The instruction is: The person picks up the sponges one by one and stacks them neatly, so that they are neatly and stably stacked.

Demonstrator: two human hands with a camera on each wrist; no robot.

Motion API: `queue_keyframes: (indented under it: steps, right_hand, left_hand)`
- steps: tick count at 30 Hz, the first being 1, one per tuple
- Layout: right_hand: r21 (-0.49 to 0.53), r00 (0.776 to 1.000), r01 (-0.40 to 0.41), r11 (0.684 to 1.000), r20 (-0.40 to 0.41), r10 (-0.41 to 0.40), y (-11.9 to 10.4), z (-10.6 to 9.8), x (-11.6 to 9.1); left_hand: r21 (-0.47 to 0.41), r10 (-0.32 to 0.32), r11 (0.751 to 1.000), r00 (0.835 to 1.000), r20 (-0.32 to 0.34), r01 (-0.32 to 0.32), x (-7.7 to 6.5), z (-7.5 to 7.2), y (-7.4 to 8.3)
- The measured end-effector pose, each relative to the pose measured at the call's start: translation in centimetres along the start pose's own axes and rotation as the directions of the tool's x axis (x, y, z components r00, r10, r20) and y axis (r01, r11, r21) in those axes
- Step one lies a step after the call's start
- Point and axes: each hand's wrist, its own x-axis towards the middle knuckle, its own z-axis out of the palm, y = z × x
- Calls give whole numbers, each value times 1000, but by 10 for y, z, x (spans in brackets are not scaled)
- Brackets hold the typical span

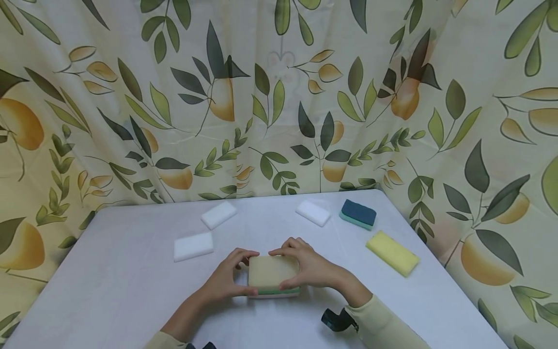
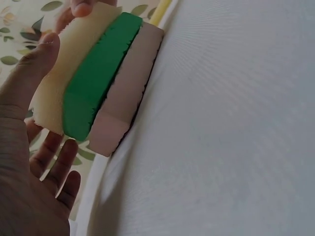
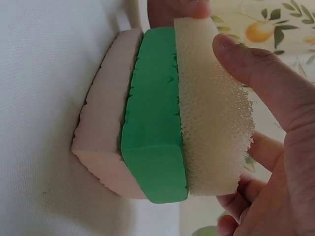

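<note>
A stack of three sponges stands near the front of the table. On top lies a porous cream sponge point(image 1: 273, 271), under it a green sponge point(image 3: 152, 98), and at the bottom a pale pink sponge point(image 2: 127, 83) resting on the cloth. My left hand point(image 1: 224, 277) holds the cream sponge at its left end, thumb on the near side and fingers toward the far side. At the right end my right hand point(image 1: 307, 265) grips the same sponge, its thumb along the near edge. The stack's layers sit slightly out of line in the wrist views.
Two white sponges point(image 1: 193, 246) point(image 1: 219, 214) lie at the back left. Toward the back right are another white sponge point(image 1: 313, 213), a dark blue and green scouring sponge point(image 1: 358, 214) and a yellow sponge point(image 1: 393, 253). A patterned curtain point(image 1: 279, 97) hangs behind the white-covered table point(image 1: 109, 291).
</note>
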Motion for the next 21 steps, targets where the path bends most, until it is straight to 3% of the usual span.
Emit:
queue_keyframes:
  steps: [10,21]
  right_hand:
    - [27,1000,8,1000,-4,-8,3,-3,-4]
    - [11,1000,11,1000,-23,-11,10,-11,-15]
  left_hand:
    - [-27,-54,998,998,12,55,-2,1,2]
    - [-37,-61,997,998,7,61,-2,2,2]
